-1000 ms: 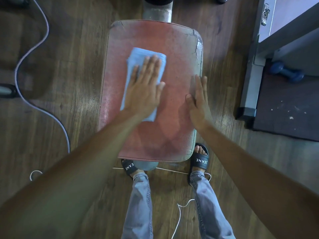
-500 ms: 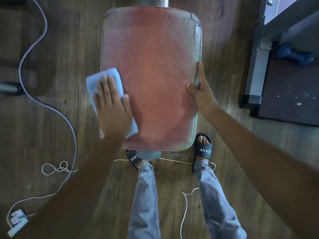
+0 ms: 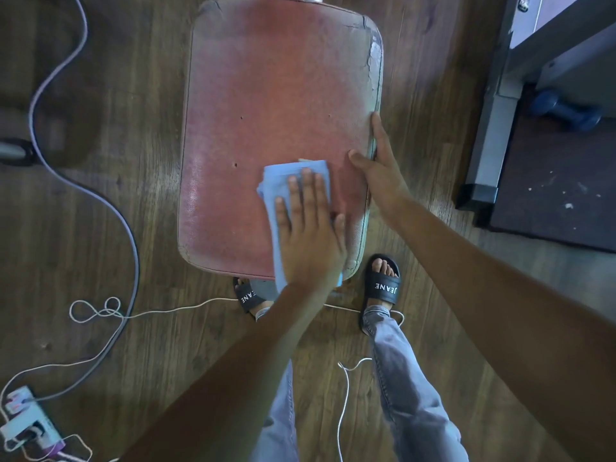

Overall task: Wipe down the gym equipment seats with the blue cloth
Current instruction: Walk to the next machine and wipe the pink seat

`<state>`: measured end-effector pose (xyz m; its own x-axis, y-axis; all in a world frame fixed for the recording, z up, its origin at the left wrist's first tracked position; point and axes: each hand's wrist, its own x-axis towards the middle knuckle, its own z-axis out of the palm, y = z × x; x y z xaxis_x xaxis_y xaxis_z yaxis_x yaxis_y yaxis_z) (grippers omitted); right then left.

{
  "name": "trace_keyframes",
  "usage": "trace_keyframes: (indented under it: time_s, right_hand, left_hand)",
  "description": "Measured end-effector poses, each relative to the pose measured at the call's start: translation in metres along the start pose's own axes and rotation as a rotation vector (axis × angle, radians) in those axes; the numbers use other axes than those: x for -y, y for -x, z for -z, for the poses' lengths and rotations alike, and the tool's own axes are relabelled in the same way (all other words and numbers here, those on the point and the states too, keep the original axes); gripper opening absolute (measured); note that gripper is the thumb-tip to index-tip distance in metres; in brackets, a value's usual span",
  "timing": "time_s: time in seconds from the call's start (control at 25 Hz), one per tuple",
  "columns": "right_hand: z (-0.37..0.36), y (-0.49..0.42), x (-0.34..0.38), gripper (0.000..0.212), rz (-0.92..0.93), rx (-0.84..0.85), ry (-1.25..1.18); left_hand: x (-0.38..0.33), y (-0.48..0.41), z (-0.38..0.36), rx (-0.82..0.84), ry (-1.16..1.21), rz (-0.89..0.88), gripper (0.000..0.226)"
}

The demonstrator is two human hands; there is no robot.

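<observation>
A worn red padded seat [image 3: 266,105] fills the upper middle of the head view, cracked at its far right corner. The folded blue cloth [image 3: 283,175] lies on the seat's near right part. My left hand [image 3: 310,235] presses flat on the cloth with straight fingers, covering most of it. My right hand [image 3: 380,171] holds the seat's right edge, thumb on the top surface and fingers along the rim.
My feet in black slides [image 3: 383,285] stand at the seat's near end on a wooden floor. A grey cable [image 3: 126,221] and thin white cords curve at the left toward a power strip [image 3: 23,425]. A grey machine frame [image 3: 493,135] and a blue dumbbell [image 3: 566,111] sit on a dark mat at right.
My left hand has slid the cloth from the seat's near left edge across to its near right part. My right hand has stayed on the right rim.
</observation>
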<state>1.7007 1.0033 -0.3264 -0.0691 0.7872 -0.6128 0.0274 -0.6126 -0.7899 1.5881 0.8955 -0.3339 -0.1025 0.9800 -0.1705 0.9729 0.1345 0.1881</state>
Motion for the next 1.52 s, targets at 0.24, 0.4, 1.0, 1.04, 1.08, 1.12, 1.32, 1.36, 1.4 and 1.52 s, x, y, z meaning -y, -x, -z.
trace_keyframes:
  time_s: [0.24, 0.4, 1.0, 1.04, 1.08, 1.12, 1.32, 1.36, 1.4, 1.52]
  right_hand:
    - [-0.012, 0.039, 0.003, 0.041, 0.089, -0.357, 0.405]
    - [-0.073, 0.095, -0.035, 0.053, 0.299, -0.233, 0.793]
    - [-0.083, 0.016, -0.016, 0.059, 0.372, -0.400, 1.392]
    - [-0.079, 0.032, -0.025, 0.058, 0.394, -0.364, 1.435]
    - [-0.075, 0.043, -0.033, 0.058, 0.408, -0.356, 1.458]
    - [-0.072, 0.047, -0.039, 0.057, 0.420, -0.377, 1.464]
    - [-0.068, 0.035, -0.047, 0.062, 0.596, -0.445, 1.499]
    - [-0.067, 0.034, -0.047, 0.062, 0.621, -0.442, 1.497]
    - [-0.066, 0.034, -0.046, 0.061, 0.635, -0.439, 1.498]
    - [-0.064, 0.032, -0.043, 0.058, 0.644, -0.409, 1.517]
  left_hand:
    - [-0.005, -0.010, 0.022, 0.010, 0.194, -0.144, 0.056]
    - [0.092, -0.022, 0.034, -0.105, 0.139, 0.126, 0.052]
    - [0.153, -0.035, 0.024, -0.027, 0.005, 0.059, 0.056]
    - [0.152, -0.035, 0.024, -0.029, 0.000, 0.065, 0.056]
    - [0.153, -0.036, 0.024, -0.025, -0.002, 0.067, 0.056]
    - [0.154, -0.035, 0.024, -0.023, -0.002, 0.064, 0.056]
    - [0.152, -0.035, 0.022, -0.039, 0.000, 0.059, 0.056]
    - [0.152, -0.035, 0.022, -0.035, 0.000, 0.059, 0.056]
    - [0.152, -0.036, 0.023, -0.031, 0.000, 0.059, 0.056]
    - [0.151, -0.036, 0.026, -0.005, 0.004, 0.059, 0.056]
